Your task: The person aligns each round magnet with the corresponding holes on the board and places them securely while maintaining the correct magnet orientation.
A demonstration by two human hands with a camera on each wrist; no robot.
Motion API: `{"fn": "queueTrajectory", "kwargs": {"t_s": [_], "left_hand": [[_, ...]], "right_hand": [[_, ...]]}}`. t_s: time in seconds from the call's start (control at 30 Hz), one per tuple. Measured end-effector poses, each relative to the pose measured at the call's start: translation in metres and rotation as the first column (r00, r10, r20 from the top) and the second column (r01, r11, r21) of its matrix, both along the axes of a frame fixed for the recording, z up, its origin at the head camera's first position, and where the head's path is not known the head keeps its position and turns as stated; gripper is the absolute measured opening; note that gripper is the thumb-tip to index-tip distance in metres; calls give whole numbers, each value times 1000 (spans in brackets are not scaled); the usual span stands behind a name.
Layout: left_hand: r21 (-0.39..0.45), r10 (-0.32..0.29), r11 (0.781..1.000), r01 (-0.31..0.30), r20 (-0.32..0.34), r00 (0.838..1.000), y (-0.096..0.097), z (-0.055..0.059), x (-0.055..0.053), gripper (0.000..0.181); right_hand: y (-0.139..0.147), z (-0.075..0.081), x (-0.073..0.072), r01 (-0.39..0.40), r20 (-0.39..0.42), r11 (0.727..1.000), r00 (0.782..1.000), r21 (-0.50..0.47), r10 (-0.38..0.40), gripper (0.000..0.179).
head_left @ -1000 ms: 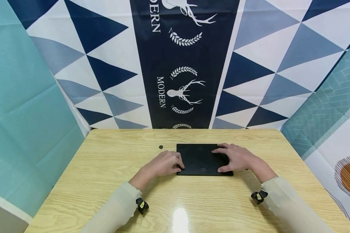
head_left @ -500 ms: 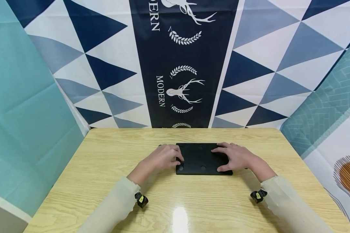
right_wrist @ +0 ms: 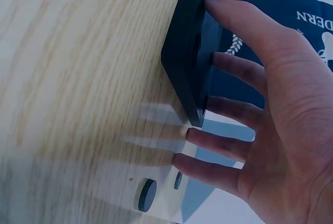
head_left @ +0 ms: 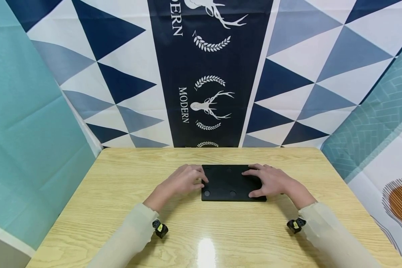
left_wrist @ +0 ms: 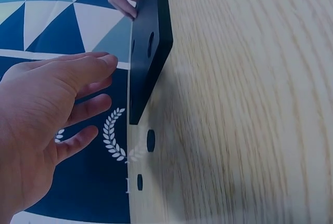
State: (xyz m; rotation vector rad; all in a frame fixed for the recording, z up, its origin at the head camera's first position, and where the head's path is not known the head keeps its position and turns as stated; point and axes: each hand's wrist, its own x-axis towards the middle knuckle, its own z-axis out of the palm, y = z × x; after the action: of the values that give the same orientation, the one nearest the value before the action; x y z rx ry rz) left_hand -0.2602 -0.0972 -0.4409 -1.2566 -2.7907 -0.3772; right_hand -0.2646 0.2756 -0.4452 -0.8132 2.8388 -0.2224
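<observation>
"Where's the black board (head_left: pixel 223 181)?"
"Twelve o'clock from me on the wood-grain table (head_left: pixel 251 230), deer-print cloth (head_left: pixel 241 63) behind. My right hand (head_left: pixel 268 181) rests spread on it."
"Your left hand (head_left: pixel 184 179)?"
"Loose, holding nothing, by its nine-o'clock end."

The head view is bright — white glare (head_left: pixel 206 254) on the tabletop (head_left: pixel 241 227) — wrist views dimmer.

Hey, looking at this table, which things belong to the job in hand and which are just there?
Likely part of the job:
- black board, with round spots on its face
- dark discs on the wood beside it
- right hand, thumb on the board
- left hand, near its left edge

Just there:
- wooden table
- patterned cloth behind
- wrist cameras
</observation>
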Motion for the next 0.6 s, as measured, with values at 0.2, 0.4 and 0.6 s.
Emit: {"fn": "queueTrajectory", "kwargs": {"t_s": [0.2,0.4,0.6], "left_hand": [[1,16,1000,-16,7,1000,-5,-1,-2,16],[7,11,1000,-11,-20,1000,-11,-1,-2,16],[24,26,999,-25,-41,999,-16,2,-3,15]], "right_hand": [[-1,1,0,0,0,1000,1000,-3,0,83],[0,1,0,1,1,1000,1000,6,-1,83],[0,0,1,1,-3,1000,1000,2,-1,83]]}}
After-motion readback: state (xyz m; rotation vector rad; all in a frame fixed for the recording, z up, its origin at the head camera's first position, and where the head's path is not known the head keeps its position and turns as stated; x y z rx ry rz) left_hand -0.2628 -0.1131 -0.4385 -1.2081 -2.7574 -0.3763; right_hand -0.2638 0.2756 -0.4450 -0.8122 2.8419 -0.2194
